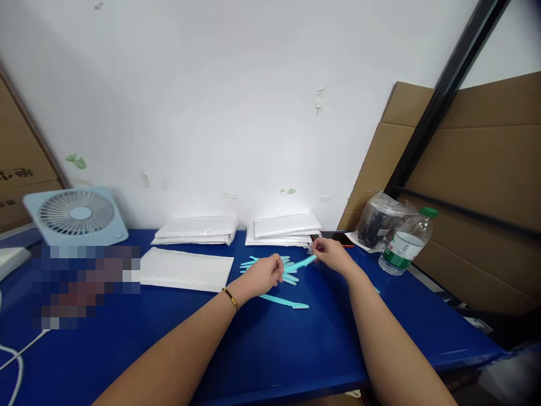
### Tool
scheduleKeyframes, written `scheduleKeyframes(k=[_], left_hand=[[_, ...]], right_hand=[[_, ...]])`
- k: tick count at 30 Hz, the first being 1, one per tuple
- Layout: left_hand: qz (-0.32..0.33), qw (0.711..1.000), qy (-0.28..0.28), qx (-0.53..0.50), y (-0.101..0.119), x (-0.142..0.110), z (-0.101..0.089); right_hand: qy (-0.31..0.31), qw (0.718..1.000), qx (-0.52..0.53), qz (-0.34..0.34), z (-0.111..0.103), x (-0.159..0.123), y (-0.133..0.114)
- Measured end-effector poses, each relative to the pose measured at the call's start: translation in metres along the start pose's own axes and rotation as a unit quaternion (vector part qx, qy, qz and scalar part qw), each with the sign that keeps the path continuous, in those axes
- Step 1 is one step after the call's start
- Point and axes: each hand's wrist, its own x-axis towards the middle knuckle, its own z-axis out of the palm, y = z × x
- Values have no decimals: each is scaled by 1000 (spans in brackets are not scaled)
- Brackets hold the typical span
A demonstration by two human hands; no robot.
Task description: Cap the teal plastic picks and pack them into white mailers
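My left hand (266,273) is closed around the handle of a turquoise eyebrow razor (305,263), its far end pointing right. The fingertips of my right hand (332,254) are pinched together close to that end. A small clear piece seems to show by them, but I cannot make out what they hold. Beneath and behind my left hand lies a fanned pile of similar turquoise razors (291,278), partly hidden by it. One more single razor (284,302) rests on the blue table (296,349), nearer to me than the pile.
White padded envelopes lie in a left stack (196,228), a right stack (287,226) and singly (188,269) at front left. A light blue fan (80,217) stands far left. A water bottle (406,245), a bagged dark object (376,225) and a phone (342,240) are right.
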Motion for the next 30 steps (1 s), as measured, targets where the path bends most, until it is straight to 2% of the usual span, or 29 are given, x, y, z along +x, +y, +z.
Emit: scheduleKeyframes(k=[2,5,9,13,17,23,27,30], left_hand=[[-19,998,49,-27,-4,4,-6],[-36,991,130,-15,-11,9,-15],[-56,980,189,22,-20,13,-23],[-62,975,211,36,-24,14,-25],[-59,973,220,35,-24,14,-25],[-50,975,213,43,-23,14,-23],[-35,976,209,46,-22,14,-20],[-38,975,213,44,-21,14,-20]], right_hand=[[3,995,97,0,-4,-1,-4],[7,973,233,-5,-8,-3,-11],[24,945,327,-13,-12,-7,-17],[-5,935,354,-28,-16,-11,-22],[-30,938,344,-34,-18,-13,-26],[-67,934,348,-39,-9,-12,-30],[-75,938,336,-41,-3,-11,-32],[-70,939,334,-40,-7,-11,-30]])
